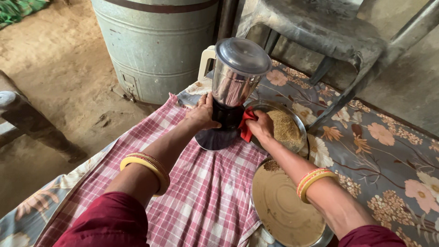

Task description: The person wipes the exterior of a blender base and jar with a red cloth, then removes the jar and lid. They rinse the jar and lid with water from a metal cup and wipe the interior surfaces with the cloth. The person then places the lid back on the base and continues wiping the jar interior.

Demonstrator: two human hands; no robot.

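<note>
A mixer grinder stands on a pink checked cloth (201,192); its steel jar (234,84) has a clear lid, and its black base (219,135) flares out below. My left hand (203,113) grips the left side of the base just under the jar. My right hand (259,126) holds a red rag (245,130) pressed against the base's right side. Yellow and red bangles sit on both wrists.
A steel plate (299,123) of brown ground powder lies right behind my right hand. A larger steel plate (286,208) dusted with powder lies under my right forearm. A floral sheet (388,155) covers the surface. A metal drum (155,41) and a grey plastic chair (320,27) stand behind.
</note>
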